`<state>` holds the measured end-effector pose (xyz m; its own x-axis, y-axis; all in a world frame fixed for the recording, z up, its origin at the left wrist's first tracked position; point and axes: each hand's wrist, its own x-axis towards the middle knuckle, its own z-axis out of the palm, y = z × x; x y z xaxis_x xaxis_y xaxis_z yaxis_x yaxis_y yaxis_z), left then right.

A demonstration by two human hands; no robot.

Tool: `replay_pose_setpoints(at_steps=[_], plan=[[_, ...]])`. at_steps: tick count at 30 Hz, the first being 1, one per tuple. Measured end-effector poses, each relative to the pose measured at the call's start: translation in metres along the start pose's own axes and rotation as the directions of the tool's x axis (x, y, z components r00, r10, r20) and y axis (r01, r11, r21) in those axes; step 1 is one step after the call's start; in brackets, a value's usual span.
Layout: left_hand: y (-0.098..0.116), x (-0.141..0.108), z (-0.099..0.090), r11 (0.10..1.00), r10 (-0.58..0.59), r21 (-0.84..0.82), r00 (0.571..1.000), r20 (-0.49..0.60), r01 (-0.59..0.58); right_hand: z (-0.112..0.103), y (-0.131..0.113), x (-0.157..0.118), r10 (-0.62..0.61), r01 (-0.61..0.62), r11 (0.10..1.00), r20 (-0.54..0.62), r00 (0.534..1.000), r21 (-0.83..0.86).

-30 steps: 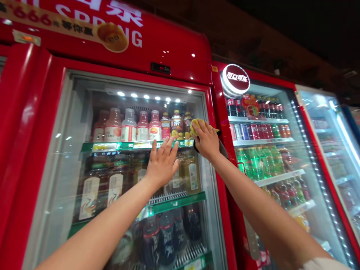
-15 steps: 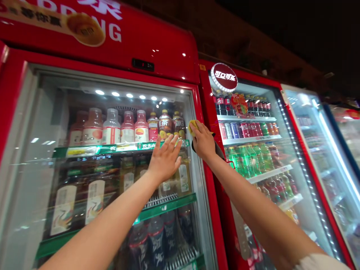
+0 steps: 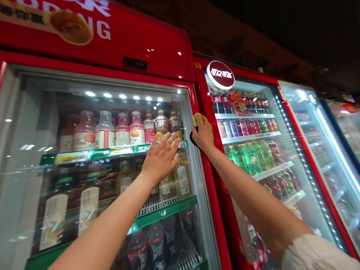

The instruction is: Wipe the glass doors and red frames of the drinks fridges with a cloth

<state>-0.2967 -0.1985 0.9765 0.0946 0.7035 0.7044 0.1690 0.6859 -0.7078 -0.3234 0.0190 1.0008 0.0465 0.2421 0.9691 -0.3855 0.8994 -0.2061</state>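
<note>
My left hand lies flat with its fingers spread against the glass door of a red drinks fridge, in front of the upper green-edged shelf. Nothing is in it. Near the door's right edge, my right hand presses a yellow cloth to the red frame. Only a yellow bit of the cloth shows past the fingertips, and something dark is visible beside the palm. Behind the glass stand pink-capped bottles and, lower down, dark bottles with white labels.
To the right stands a second red fridge with a round lit sign, cans and green bottles. A white-lit fridge is farther right. A small dark display sits above the near door.
My right hand and the yellow cloth have moved slightly up along the frame relative to the fridge. My left hand stays spread at the glass. The view has shifted a little.
</note>
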Motion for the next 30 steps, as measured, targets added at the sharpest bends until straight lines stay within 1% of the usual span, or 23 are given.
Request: replay_pose_setpoints(at_steps=[2, 5, 6, 7, 8, 9, 12, 14, 15, 17, 18, 20, 21, 22, 24, 26, 28, 29, 30], plan=[[0.0, -0.001, -0.001, 1.0, -0.002, -0.015, 1.0, -0.002, 0.002, -0.001, -0.001, -0.017, -0.012, 0.011, 1.0, -0.012, 1.0, -0.02], [0.0, -0.002, -0.001, 1.0, -0.003, -0.011, 1.0, 0.003, 0.003, -0.003, -0.002, -0.054, -0.04, 0.04, 0.998, -0.014, 0.999, -0.055], [0.0, -0.002, -0.001, 1.0, -0.003, -0.001, 1.0, 0.003, 0.003, -0.003, -0.002, -0.061, -0.051, 0.05, 0.997, -0.011, 0.999, -0.055], [0.001, -0.002, -0.001, 1.0, -0.002, 0.01, 1.0, 0.001, 0.002, -0.003, -0.002, -0.061, -0.059, 0.059, 0.997, -0.01, 0.998, -0.049], [0.001, -0.002, -0.001, 1.0, -0.001, 0.022, 1.0, -0.003, 0.001, -0.002, -0.003, -0.055, -0.062, 0.061, 0.997, -0.012, 0.998, -0.036], [0.001, -0.002, -0.001, 0.999, 0.0, 0.032, 1.0, -0.008, 0.001, -0.001, -0.004, -0.043, -0.056, 0.055, 0.998, -0.018, 0.998, -0.019], [0.002, -0.002, -0.001, 0.998, 0.004, 0.055, 1.0, -0.017, -0.003, 0.005, -0.011, 0.007, 0.008, -0.007, 1.0, -0.044, 0.999, 0.021], [0.003, -0.002, -0.001, 0.998, 0.002, 0.06, 1.0, -0.012, -0.002, 0.007, -0.016, 0.03, 0.032, -0.031, 0.999, -0.053, 0.998, 0.025], [0.003, -0.002, -0.002, 0.998, -0.001, 0.058, 1.0, -0.007, 0.001, 0.006, -0.017, 0.033, 0.011, -0.01, 1.0, -0.052, 0.999, 0.02], [0.002, -0.002, -0.003, 0.999, -0.001, 0.044, 1.0, 0.007, 0.001, 0.003, -0.015, 0.024, -0.107, 0.107, 0.994, -0.027, 0.994, 0.006], [0.0, -0.002, -0.004, 0.999, 0.004, 0.036, 1.0, 0.014, -0.005, 0.0, -0.012, 0.014, -0.189, 0.189, 0.982, -0.003, 0.982, 0.003], [-0.005, -0.004, -0.007, 0.999, 0.025, 0.023, 0.999, 0.025, -0.026, -0.007, 0.0, -0.007, -0.333, 0.333, 0.943, 0.048, 0.942, 0.015], [-0.009, -0.005, -0.009, 0.999, 0.035, 0.018, 0.999, 0.03, -0.036, -0.009, 0.006, -0.014, -0.377, 0.376, 0.926, 0.062, 0.924, 0.028], [-0.014, -0.006, -0.011, 0.999, 0.04, 0.016, 0.999, 0.034, -0.041, -0.01, 0.011, -0.017, -0.396, 0.394, 0.918, 0.064, 0.916, 0.041], [-0.024, -0.008, -0.014, 1.0, 0.024, 0.019, 0.999, 0.033, -0.025, -0.008, 0.014, -0.01, -0.362, 0.36, 0.931, 0.034, 0.932, 0.059], [-0.032, -0.009, -0.018, 0.999, -0.024, 0.029, 1.0, 0.016, 0.024, -0.002, 0.004, 0.009, -0.243, 0.243, 0.968, -0.011, 0.97, 0.061], [-0.036, -0.01, -0.021, 0.995, -0.089, 0.037, 0.996, -0.012, 0.089, 0.006, -0.019, 0.026, -0.088, 0.09, 0.995, -0.042, 0.995, 0.042], [-0.037, -0.01, -0.021, 0.992, -0.117, 0.039, 0.993, -0.022, 0.118, 0.009, -0.033, 0.031, -0.039, 0.041, 0.999, -0.041, 0.998, 0.027], [-0.038, -0.01, -0.022, 0.989, -0.139, 0.04, 0.99, -0.028, 0.14, 0.011, -0.046, 0.032, -0.026, 0.026, 1.0, -0.029, 0.999, 0.011]])
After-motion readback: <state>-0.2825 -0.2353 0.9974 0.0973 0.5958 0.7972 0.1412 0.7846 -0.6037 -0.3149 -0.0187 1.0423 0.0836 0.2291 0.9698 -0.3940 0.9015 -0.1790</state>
